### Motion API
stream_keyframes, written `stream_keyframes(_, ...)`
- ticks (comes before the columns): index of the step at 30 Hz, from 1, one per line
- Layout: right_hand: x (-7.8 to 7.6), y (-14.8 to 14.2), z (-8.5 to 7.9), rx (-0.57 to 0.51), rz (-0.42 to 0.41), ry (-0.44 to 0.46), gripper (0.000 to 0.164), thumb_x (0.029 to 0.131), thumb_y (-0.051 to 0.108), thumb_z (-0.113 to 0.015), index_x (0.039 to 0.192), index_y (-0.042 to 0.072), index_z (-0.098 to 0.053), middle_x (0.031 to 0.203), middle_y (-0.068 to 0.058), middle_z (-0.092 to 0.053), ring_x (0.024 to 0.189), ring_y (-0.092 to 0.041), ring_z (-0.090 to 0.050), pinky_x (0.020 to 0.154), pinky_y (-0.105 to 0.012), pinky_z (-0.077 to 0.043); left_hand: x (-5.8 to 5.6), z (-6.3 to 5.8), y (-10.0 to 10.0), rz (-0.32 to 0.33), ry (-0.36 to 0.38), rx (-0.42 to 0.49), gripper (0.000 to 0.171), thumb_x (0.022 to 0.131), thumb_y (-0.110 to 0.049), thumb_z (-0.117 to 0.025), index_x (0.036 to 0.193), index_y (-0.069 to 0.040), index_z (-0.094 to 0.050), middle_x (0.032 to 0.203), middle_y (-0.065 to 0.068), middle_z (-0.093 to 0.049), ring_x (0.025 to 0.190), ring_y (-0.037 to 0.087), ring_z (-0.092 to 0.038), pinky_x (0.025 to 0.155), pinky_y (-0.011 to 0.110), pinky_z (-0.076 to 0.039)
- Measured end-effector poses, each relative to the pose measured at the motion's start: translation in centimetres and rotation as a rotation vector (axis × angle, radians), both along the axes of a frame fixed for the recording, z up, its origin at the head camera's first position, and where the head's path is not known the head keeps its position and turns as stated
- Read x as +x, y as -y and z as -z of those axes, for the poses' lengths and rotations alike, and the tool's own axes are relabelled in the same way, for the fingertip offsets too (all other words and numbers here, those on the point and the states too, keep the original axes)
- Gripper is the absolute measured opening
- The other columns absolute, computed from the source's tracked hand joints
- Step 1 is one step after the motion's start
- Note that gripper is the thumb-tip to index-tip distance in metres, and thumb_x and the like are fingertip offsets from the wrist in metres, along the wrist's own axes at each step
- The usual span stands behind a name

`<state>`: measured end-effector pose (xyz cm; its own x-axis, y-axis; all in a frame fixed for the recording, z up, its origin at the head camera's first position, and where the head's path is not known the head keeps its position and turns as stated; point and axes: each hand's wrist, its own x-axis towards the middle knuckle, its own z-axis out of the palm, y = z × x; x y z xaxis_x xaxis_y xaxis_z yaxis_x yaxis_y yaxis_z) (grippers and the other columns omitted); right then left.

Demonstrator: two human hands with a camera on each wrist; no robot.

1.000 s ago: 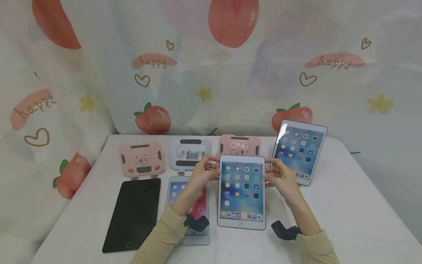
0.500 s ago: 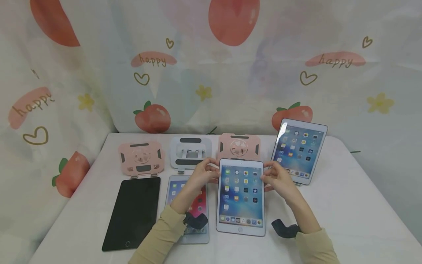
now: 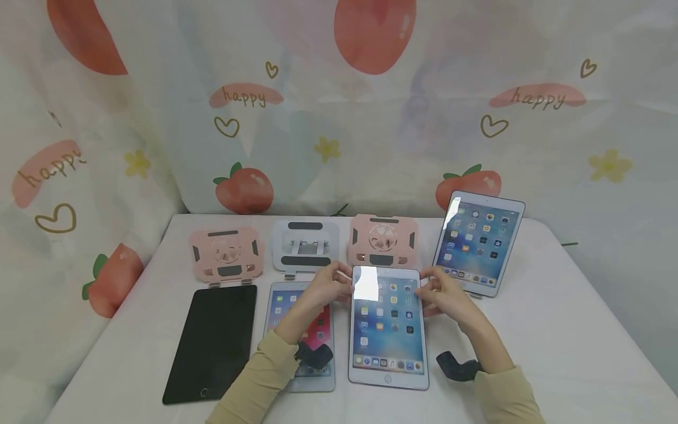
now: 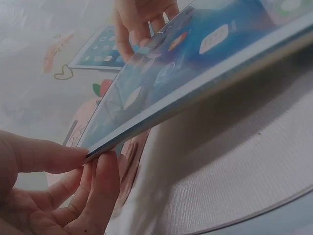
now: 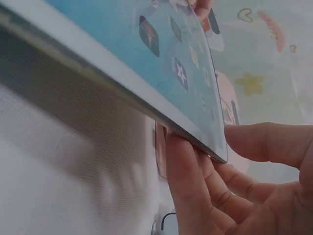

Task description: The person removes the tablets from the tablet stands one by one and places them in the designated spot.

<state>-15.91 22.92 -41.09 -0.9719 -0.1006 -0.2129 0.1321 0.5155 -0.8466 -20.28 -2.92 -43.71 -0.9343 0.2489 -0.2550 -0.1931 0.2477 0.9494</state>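
Both hands hold a white tablet [image 3: 389, 330] with a lit screen of app icons. My left hand [image 3: 328, 285] pinches its upper left corner, thumb above and fingers beneath, as the left wrist view confirms. At the upper right corner my right hand [image 3: 445, 294] pinches the edge likewise. In both wrist views the tablet's held end is raised over the white cloth, with shadow under it. Directly behind it stands a pink tablet stand [image 3: 384, 241] with a round cut-out; its lower part is hidden. Whether the tablet's near edge touches the table, I cannot tell.
Another lit tablet [image 3: 479, 244] leans upright at the back right. A black tablet [image 3: 212, 341] lies left, below a second pink stand [image 3: 226, 253]. Partly under my left forearm lies a tablet with a red-and-blue screen [image 3: 281, 306], below a white stand [image 3: 306, 244].
The held tablet has come down and toward me, both hands moving with it. More of the pink stand behind it shows. A bright reflection now covers the screen's upper left.
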Motion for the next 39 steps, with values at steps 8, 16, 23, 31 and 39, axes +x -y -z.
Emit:
stream_keyframes(8, 0.0, 0.1, 0.3, 0.025, -0.037, 0.046, 0.042, 0.093, 0.016, -0.057, 0.126, -0.005, -0.042, 0.093, -0.016, -0.064, 0.074, -0.017, -0.063, 0.067, -0.035, -0.059, 0.1, 0.5, 0.3, 0.056, -0.011, -0.096, 0.028, 0.083, -0.006, -0.067, 0.109, -0.002, -0.058, 0.093, 0.011, -0.064, 0.073, 0.016, -0.064, 0.068, 0.028, -0.052)
stream_keyframes(16, 0.0, 0.2, 0.7, 0.063, -0.044, 0.094, 0.046, 0.095, 0.021, -0.055, 0.129, -0.005, -0.04, 0.093, -0.015, -0.064, 0.072, -0.016, -0.063, 0.067, -0.033, -0.057, 0.3, 0.5, 0.4, 0.074, -0.009, -0.151, 0.029, 0.085, -0.012, -0.066, 0.11, -0.001, -0.059, 0.094, 0.012, -0.069, 0.07, 0.015, -0.067, 0.075, 0.035, -0.054)
stream_keyframes(23, -0.1, 0.2, 1.1, 0.074, -0.047, 0.107, 0.046, 0.096, 0.022, -0.054, 0.129, -0.008, -0.041, 0.089, -0.014, -0.065, 0.068, -0.015, -0.064, 0.065, -0.034, -0.058, 0.3, 0.6, 0.3, 0.084, -0.005, -0.192, 0.028, 0.089, -0.017, -0.062, 0.111, 0.0, -0.059, 0.088, 0.012, -0.071, 0.073, 0.017, -0.071, 0.089, 0.044, -0.053)
stream_keyframes(31, -0.3, 0.3, 1.5, 0.088, -0.018, 0.139, 0.046, 0.095, 0.021, -0.054, 0.129, -0.008, -0.042, 0.088, -0.013, -0.062, 0.069, -0.015, -0.062, 0.064, -0.032, -0.058, 0.5, 0.6, 0.2, 0.083, -0.003, -0.194, 0.028, 0.091, -0.016, -0.059, 0.113, 0.002, -0.061, 0.089, 0.012, -0.072, 0.074, 0.016, -0.07, 0.091, 0.043, -0.052)
stream_keyframes(39, -0.3, 0.4, 1.3, 0.085, -0.017, 0.136, 0.048, 0.096, 0.02, -0.052, 0.132, -0.009, -0.042, 0.093, -0.015, -0.062, 0.071, -0.015, -0.061, 0.064, -0.03, -0.058, 0.5, 0.8, -0.2, 0.058, -0.043, -0.272, 0.03, 0.09, -0.017, -0.059, 0.114, 0.001, -0.064, 0.097, 0.01, -0.068, 0.088, 0.02, -0.063, 0.087, 0.044, -0.051)
